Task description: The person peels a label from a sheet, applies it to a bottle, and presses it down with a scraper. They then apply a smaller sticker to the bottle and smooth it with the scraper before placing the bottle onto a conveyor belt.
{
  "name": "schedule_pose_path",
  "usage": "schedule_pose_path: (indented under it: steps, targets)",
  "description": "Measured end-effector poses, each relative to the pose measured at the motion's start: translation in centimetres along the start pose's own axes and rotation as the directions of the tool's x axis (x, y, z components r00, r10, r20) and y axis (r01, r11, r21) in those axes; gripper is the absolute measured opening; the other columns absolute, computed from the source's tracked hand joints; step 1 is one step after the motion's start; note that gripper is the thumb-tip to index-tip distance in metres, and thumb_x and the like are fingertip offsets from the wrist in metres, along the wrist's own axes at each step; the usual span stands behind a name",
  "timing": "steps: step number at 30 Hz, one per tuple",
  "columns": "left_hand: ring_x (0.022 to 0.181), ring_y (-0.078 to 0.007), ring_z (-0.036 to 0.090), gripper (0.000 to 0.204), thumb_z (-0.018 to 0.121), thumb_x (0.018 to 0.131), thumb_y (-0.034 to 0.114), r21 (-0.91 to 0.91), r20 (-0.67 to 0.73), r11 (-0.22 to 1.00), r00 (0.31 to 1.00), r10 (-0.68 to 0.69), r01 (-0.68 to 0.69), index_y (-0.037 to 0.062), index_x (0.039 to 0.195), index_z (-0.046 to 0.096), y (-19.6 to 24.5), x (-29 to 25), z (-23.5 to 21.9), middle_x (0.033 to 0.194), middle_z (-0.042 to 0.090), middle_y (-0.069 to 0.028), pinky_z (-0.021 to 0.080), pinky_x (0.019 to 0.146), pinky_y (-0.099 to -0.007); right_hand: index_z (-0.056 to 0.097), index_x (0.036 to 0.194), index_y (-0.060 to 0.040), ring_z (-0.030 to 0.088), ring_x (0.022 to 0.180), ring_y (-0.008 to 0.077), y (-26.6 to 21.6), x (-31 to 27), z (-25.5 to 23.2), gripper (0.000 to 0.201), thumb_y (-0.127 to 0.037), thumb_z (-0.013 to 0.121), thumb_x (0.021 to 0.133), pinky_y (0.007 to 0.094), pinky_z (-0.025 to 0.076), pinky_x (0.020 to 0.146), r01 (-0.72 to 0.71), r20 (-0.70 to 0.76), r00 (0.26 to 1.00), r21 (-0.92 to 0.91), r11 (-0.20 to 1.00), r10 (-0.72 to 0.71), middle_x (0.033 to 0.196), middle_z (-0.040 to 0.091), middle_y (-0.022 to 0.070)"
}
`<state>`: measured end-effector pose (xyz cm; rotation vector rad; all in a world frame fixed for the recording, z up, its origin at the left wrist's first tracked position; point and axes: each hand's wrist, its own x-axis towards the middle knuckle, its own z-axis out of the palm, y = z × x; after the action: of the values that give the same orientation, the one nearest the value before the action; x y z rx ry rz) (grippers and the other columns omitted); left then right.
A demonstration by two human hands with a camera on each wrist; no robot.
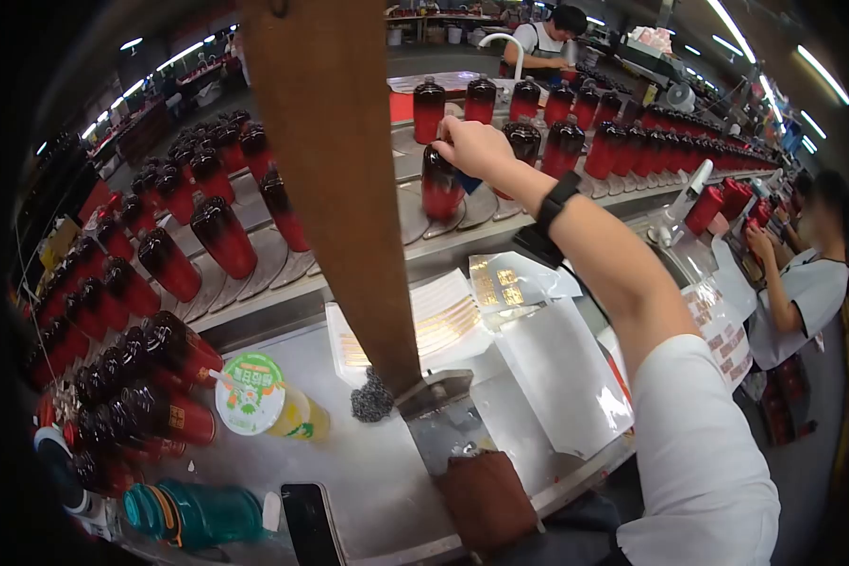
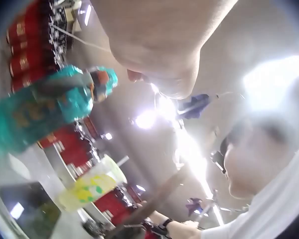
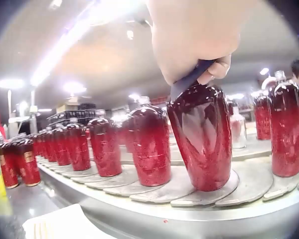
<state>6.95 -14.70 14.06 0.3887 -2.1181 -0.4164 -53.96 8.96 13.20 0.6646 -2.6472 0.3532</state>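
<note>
My right hand (image 1: 476, 149) grips the top of a red glass bottle (image 1: 440, 189) with a dark shoulder. In the right wrist view that hand (image 3: 197, 45) has its fingers curled over the neck, with a dark blue cloth (image 3: 189, 82) between them and the glass. The bottle leans slightly, its base right at the overlapping conveyor plates (image 3: 249, 184). My left hand (image 2: 154, 59) shows only in the left wrist view, mostly its back and wrist; its fingers are largely hidden, so I cannot tell what they hold. A teal drink bottle (image 2: 45, 107) appears near it.
A brown post (image 1: 335, 170) rises in front of the conveyor. Rows of red bottles (image 1: 221, 236) stand along the belt. Gold-printed sheets (image 1: 415, 325), a drink cup (image 1: 273, 396), a steel scourer (image 1: 372, 398) and a phone (image 1: 308, 524) lie on the bench. Another person (image 1: 802, 283) works at right.
</note>
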Motion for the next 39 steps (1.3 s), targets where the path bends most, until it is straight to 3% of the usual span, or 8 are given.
schedule_pose_path:
  steps: [7, 9, 12, 14, 17, 21, 24, 39]
  targets:
    - [0.112, -0.0362, 0.061, 0.047, 0.054, 0.103, 0.029, -0.373, 0.321, 0.883, 0.853, 0.412, -0.285, -0.0083, 0.131, 0.055, 6.1, 3.4, 7.6, 0.125, 0.061, -0.0236, 0.050, 0.095, -0.0414, 0.062, 0.096, -0.0068, 0.065, 0.073, 0.0275, -2.9, -12.9, -16.2, 0.021, -0.027, 0.064, 0.092, 0.0374, 0.051, 0.066, 0.552, -0.222, 0.824, 0.106, 0.827, -0.521, 0.081, 0.065, 0.0128]
    - [0.135, -0.0356, 0.046, 0.091, 0.065, 0.086, 0.061, -0.632, 0.530, 0.732, 0.831, 0.169, 0.255, -0.0105, 0.139, 0.045, 6.5, 1.1, 12.8, 0.146, 0.045, -0.0266, 0.035, 0.113, -0.0477, 0.062, 0.093, -0.0036, 0.060, 0.071, 0.0189, -5.3, -18.1, -22.8, 0.018, -0.021, 0.062, 0.093, 0.0330, 0.049, 0.067, 0.498, 0.097, 0.823, 0.349, 0.793, -0.560, 0.078, 0.061, 0.0092]
    - [0.140, -0.0322, 0.040, 0.108, 0.061, 0.082, 0.072, -0.726, 0.679, 0.381, 0.684, 0.267, 0.572, -0.0073, 0.148, 0.032, 12.6, 1.9, 16.8, 0.150, 0.040, -0.0219, 0.028, 0.117, -0.0448, 0.064, 0.095, -0.0080, 0.053, 0.067, 0.0125, -6.2, -21.6, -21.7, 0.019, -0.025, 0.061, 0.089, 0.0309, 0.044, 0.063, 0.355, 0.149, 0.722, 0.759, 0.546, -0.676, 0.074, 0.059, 0.0041]
    - [0.142, -0.0312, 0.039, 0.114, 0.058, 0.081, 0.076, -0.526, 0.743, -0.036, 0.480, 0.466, 0.849, -0.0015, 0.155, 0.019, 13.5, 0.1, 18.3, 0.155, 0.034, -0.0198, 0.030, 0.118, -0.0462, 0.062, 0.101, -0.0060, 0.053, 0.074, 0.0098, -6.8, -23.8, -19.8, 0.018, -0.023, 0.061, 0.095, 0.0278, 0.044, 0.067, 0.146, 0.242, 0.679, 0.881, 0.451, -0.693, 0.080, 0.059, 0.0008]
    - [0.132, -0.0292, 0.050, 0.098, 0.062, 0.087, 0.064, -0.269, 0.752, -0.219, 0.347, 0.561, 0.938, 0.0015, 0.153, 0.027, 13.5, -3.3, 19.1, 0.146, 0.045, -0.0190, 0.043, 0.110, -0.0446, 0.062, 0.116, -0.0047, 0.055, 0.079, 0.0066, -6.5, -25.9, -16.8, 0.025, -0.023, 0.062, 0.098, 0.0238, 0.045, 0.071, -0.132, 0.489, 0.646, 0.828, 0.545, -0.586, 0.083, 0.061, 0.0000]
    - [0.109, -0.0203, 0.062, 0.056, 0.061, 0.097, 0.030, -0.454, 0.866, -0.154, 0.475, 0.158, 0.878, 0.0048, 0.142, 0.040, 12.2, -5.6, 20.0, 0.125, 0.059, -0.0125, 0.054, 0.092, -0.0348, 0.058, 0.132, -0.0068, 0.061, 0.091, 0.0081, -6.5, -30.4, -13.3, 0.041, -0.034, 0.057, 0.101, 0.0267, 0.047, 0.078, -0.407, 0.728, 0.660, 0.554, 0.726, -0.185, 0.094, 0.071, 0.0059]
    - [0.117, -0.0207, 0.057, 0.064, 0.067, 0.095, 0.021, -0.593, 0.804, 0.057, 0.594, -0.005, 0.803, 0.0009, 0.145, 0.033, 11.2, -6.2, 21.8, 0.130, 0.055, -0.0145, 0.049, 0.098, -0.0353, 0.043, 0.147, -0.0074, 0.060, 0.101, 0.0118, -7.1, -33.9, -10.7, 0.058, -0.042, 0.053, 0.102, 0.0286, 0.047, 0.085, -0.456, 0.710, 0.658, 0.641, 0.617, -0.251, 0.104, 0.071, 0.0075]
    - [0.135, -0.0227, 0.042, 0.067, 0.047, 0.103, 0.019, -0.450, 0.886, 0.192, 0.463, -0.024, 0.872, 0.0017, 0.158, 0.012, 9.4, -5.6, 19.5, 0.151, 0.038, -0.0161, 0.037, 0.110, -0.0316, 0.039, 0.150, -0.0065, 0.062, 0.104, 0.0143, -9.2, -37.3, -5.7, 0.057, -0.033, 0.056, 0.103, 0.0283, 0.052, 0.086, -0.701, 0.720, 0.657, 0.693, 0.170, -0.224, 0.120, 0.064, 0.0121]
